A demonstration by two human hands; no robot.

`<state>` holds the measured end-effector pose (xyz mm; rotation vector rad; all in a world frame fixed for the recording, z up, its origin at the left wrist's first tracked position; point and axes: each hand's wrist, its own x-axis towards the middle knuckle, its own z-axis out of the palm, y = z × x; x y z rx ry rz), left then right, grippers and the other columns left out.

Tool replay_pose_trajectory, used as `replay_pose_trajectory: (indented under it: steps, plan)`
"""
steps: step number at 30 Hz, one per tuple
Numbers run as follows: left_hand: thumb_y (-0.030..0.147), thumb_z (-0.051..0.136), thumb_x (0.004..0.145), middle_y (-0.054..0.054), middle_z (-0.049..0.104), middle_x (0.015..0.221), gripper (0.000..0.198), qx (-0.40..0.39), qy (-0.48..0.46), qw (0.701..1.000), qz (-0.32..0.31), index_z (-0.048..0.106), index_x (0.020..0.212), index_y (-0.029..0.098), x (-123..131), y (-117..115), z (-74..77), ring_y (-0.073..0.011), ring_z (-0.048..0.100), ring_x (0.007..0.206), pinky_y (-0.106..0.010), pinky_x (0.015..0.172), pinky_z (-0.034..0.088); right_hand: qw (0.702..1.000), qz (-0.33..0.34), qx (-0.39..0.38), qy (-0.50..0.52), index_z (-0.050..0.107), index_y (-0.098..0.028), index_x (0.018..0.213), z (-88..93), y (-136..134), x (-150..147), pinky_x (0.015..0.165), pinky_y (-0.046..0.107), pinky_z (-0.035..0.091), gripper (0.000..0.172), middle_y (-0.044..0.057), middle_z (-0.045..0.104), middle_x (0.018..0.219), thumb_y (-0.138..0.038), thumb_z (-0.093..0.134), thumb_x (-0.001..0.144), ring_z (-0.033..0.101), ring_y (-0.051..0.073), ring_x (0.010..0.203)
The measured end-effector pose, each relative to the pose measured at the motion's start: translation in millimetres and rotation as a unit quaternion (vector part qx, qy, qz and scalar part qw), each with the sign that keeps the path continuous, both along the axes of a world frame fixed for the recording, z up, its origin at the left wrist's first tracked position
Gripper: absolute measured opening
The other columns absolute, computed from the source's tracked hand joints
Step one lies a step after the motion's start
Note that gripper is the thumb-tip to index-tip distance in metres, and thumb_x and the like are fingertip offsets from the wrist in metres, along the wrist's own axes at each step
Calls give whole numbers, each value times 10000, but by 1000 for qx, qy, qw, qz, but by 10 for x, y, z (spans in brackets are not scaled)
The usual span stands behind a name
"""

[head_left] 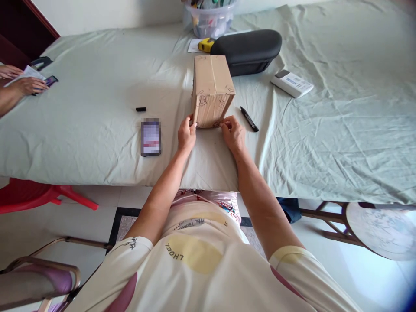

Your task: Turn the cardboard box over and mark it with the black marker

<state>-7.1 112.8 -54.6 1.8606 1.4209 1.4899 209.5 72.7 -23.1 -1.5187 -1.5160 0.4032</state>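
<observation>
A taped brown cardboard box [212, 89] with pen doodles on its near face stands on the cloth-covered table [97, 130]. My left hand [186, 133] grips its near lower left corner, thumb against the box. At the near lower right corner my right hand [232, 132] pinches the box's bottom edge with curled fingers. A black marker [249, 119] lies just right of the box, and its cap [141, 109] lies to the left. A phone [151, 137] lies flat left of my left hand.
Behind the box sit a black case [248, 51], a yellow tape measure [206, 44] and a clear tub of items [212, 19]. A white device [291, 83] lies at right. Another person's hands [19, 84] hold a phone at far left. A red stool [35, 195] and chairs stand below.
</observation>
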Motion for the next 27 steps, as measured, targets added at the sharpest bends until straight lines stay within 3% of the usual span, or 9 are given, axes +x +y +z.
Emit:
replay_pose_trajectory:
  steps: [4,11,15,19,24,27]
  plan:
    - [693,446,1047,-132,778,1275,523,-4,-17,1000,17,654,1237,252,-10,-17,33,-263,749,1182,-436,1073,596,1000,17,-1,17,596,-264,1018,46,-67,-83,814,370,552,208,10,743,847,-470,593,992,660,199,756]
    - [764,383,1031,-139,761,1303,627,-31,-61,998,-2,609,1310,250,17,-25,30,-241,766,1162,-370,995,623,997,31,14,63,583,-274,1093,-46,-51,-155,831,387,574,220,5,738,863,-471,552,1001,686,198,791]
    - [724,600,971,-167,714,1345,644,-20,-39,999,0,546,1380,230,32,-23,4,-265,744,1207,-406,1040,612,998,41,9,40,612,-271,1040,-61,-48,-165,828,403,586,204,20,726,866,-458,604,957,672,204,781]
    - [592,839,854,-193,632,1435,827,12,-2,999,40,445,1484,229,58,-39,-18,-339,617,1415,-518,1197,512,998,55,4,6,627,-271,1000,-42,-87,-188,804,382,579,190,5,690,820,-441,646,918,650,197,764]
    - [471,909,814,-237,523,1559,974,2,19,999,42,346,1563,207,118,-93,8,-378,464,1558,-561,1296,397,999,55,1,-1,599,-263,967,-19,-132,-221,768,354,550,144,-1,663,810,-389,632,907,645,190,777]
    - [479,897,827,-238,516,1570,959,1,18,999,43,351,1567,209,129,-112,34,-380,451,1567,-565,1297,397,999,48,4,-3,601,-260,976,-12,-139,-234,772,362,553,165,3,666,821,-399,645,899,642,192,770]
